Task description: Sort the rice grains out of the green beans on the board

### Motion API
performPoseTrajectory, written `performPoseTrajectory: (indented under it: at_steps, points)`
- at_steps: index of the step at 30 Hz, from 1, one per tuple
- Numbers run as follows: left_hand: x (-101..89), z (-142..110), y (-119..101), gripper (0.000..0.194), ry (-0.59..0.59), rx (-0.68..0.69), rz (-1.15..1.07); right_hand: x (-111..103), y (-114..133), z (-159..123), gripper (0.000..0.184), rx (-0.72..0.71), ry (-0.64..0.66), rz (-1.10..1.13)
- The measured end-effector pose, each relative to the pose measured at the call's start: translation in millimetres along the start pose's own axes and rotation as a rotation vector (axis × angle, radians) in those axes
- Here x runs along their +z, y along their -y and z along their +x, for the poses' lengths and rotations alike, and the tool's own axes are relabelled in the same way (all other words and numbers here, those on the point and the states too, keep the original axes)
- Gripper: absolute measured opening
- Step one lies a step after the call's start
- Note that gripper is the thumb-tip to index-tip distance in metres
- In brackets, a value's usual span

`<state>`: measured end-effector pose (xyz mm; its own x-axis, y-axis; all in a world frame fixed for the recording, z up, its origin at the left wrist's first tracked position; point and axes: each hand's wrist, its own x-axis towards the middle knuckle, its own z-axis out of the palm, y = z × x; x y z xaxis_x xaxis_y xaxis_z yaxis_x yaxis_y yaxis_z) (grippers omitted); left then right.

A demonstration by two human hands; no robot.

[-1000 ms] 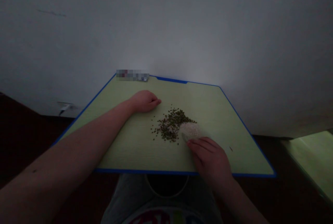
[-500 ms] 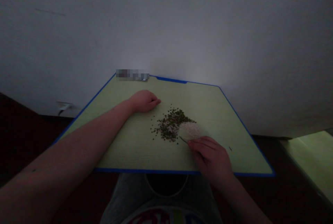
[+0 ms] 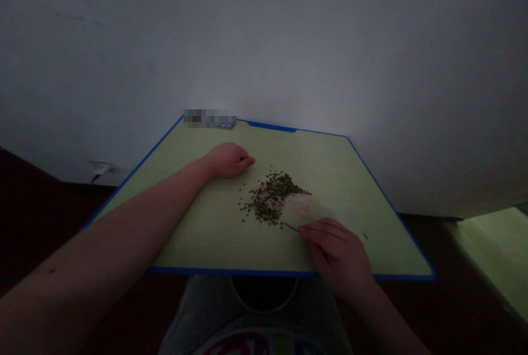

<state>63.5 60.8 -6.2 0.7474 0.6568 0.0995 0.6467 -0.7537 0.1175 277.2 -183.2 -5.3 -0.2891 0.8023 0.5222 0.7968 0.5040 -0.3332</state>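
Observation:
My right hand [image 3: 336, 250] pinches a thin, dark, pointed tool [image 3: 291, 227]; its tip is at the near edge of the grains, and its exact kind is too small to tell. Beyond the fingertips lies a heap of pale, rice-like grains [image 3: 301, 206]. To its left, and touching it, is a spread of small dark-green beans [image 3: 272, 195], with some pale grains among them and loose beans around. My left hand [image 3: 230, 160] rests closed on the table to the upper left of the beans, with its palm side hidden.
The grains lie on a light table [image 3: 214, 234] with a blue edge, against a grey wall [image 3: 289, 42]. A blurred flat object [image 3: 226, 123] sits in the far left corner. One dark sliver [image 3: 365, 236] lies right of my right hand. Below the near edge shows a dark round opening [image 3: 264, 292].
The tool's tip has shifted slightly toward me, away from the pale heap, and the tool lies flatter. My right hand has moved down a little; my left hand stays still.

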Motion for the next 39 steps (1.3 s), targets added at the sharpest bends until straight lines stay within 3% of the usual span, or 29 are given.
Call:
performPoseTrajectory:
  at_steps: [7, 16, 29, 39]
  points:
    - [0.1, 0.9, 0.8, 0.056, -0.01, -0.003, -0.038, -0.5, 5.3, 1.6, 0.023, -0.064, 0.024, 0.065]
    - [0.2, 1.0, -0.4, 0.055, -0.01, 0.01, -0.009, 2.3, 1.1, 2.2, 0.023, -0.014, -0.009, 0.013]
    - [1.1, 3.0, -0.1, 0.055, -0.013, 0.001, -0.016, 7.6, 6.8, 3.8, 0.025, -0.058, 0.024, -0.019]
    - [1.7, 2.2, 0.5, 0.057, -0.004, 0.015, -0.027, -0.4, 4.6, 1.2, 0.022, 0.029, -0.017, -0.111]
